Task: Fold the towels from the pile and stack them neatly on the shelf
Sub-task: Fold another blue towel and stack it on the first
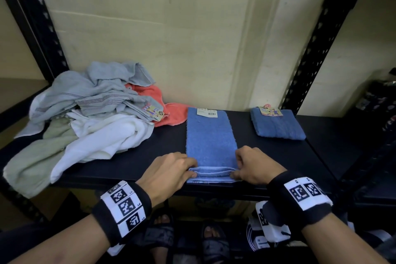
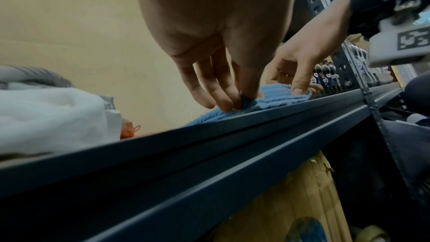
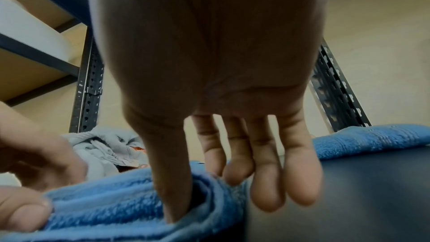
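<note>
Pinching the blue towel's (image 1: 211, 135) near corners, both hands (image 1: 171, 169) (image 1: 256, 166) work on a dark shelf (image 1: 278, 152) against a cream wall (image 1: 171, 28).

Light: dim, soft, even indoor | Shadows: deep under the black shelf (image 1: 278, 152) | Glare: faint sheen on shelf edge in left wrist view | Distortion: wide-angle bowing of rack uprights (image 1: 317, 34) | Blur: both wrist views soft, right hand (image 3: 209, 73) close and out of focus
</note>
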